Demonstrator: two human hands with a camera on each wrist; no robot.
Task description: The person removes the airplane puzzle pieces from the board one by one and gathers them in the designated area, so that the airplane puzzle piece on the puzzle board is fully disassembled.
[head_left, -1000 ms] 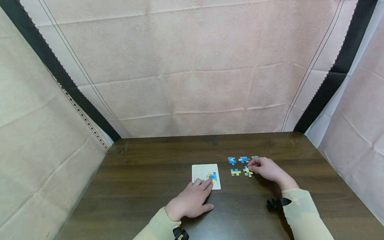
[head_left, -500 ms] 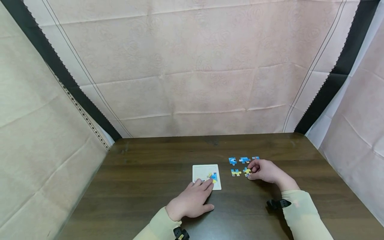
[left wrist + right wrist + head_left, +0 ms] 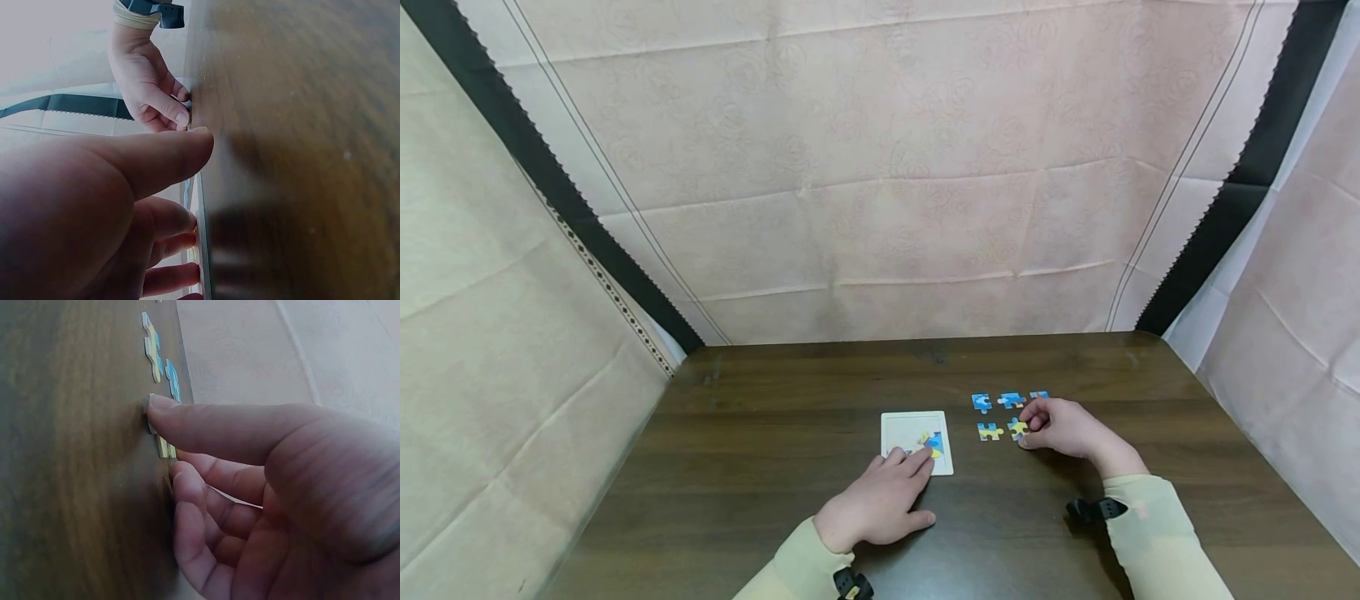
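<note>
My left hand lies with fingers extended over the lower part of a white puzzle board. Blue and yellow pieces show on the board by the fingertips, and the hand covers part of it. To the right, my right hand pinches a yellow and blue jigsaw piece at the table top between thumb and fingers. In the right wrist view the thumb hides part of this piece. Left of it lies another yellow and blue jigsaw piece.
Behind the right hand, a row of blue jigsaw pieces lies on the brown wooden table. One of them sits close to the fingers. Pale cloth walls rise at the table's back and sides.
The right thumb has shifted down to the near edge of the jigsaw piece, which has turned slightly. Over the last half second both hands stay still; the left keeps its place on the board.
</note>
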